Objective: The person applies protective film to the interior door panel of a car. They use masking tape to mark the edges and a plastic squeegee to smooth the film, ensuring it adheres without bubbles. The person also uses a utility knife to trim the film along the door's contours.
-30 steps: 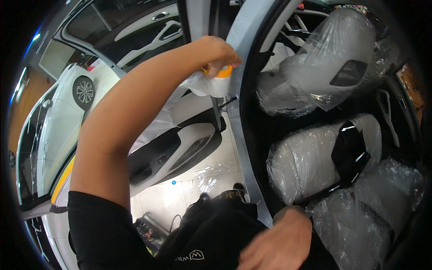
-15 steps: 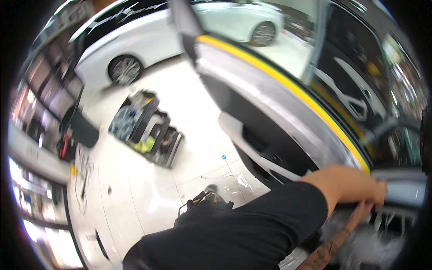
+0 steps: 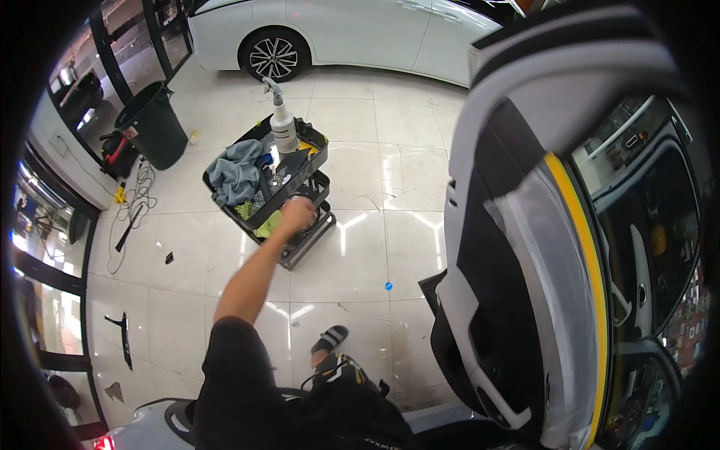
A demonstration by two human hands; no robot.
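My left hand reaches out to a black tiered tool cart, over the edge of its lower tray. Its fingers look curled, and whatever they may hold is hidden. A yellow-green cloth lies right beside that hand. On the cart's top tray a white spray bottle stands upright, and a crumpled grey-blue cloth covers the left end. Small dark tools lie between them. My right hand is out of view.
An open car door, edged with yellow tape, rises close on the right. A white car stands across the far side. A black bin and loose cables are at the left. A dark strip lies on the tiled floor.
My left hand has left the right side, where both hands were together near the door, and now reaches to the cart. The view has swung left; my right hand has gone out of sight.
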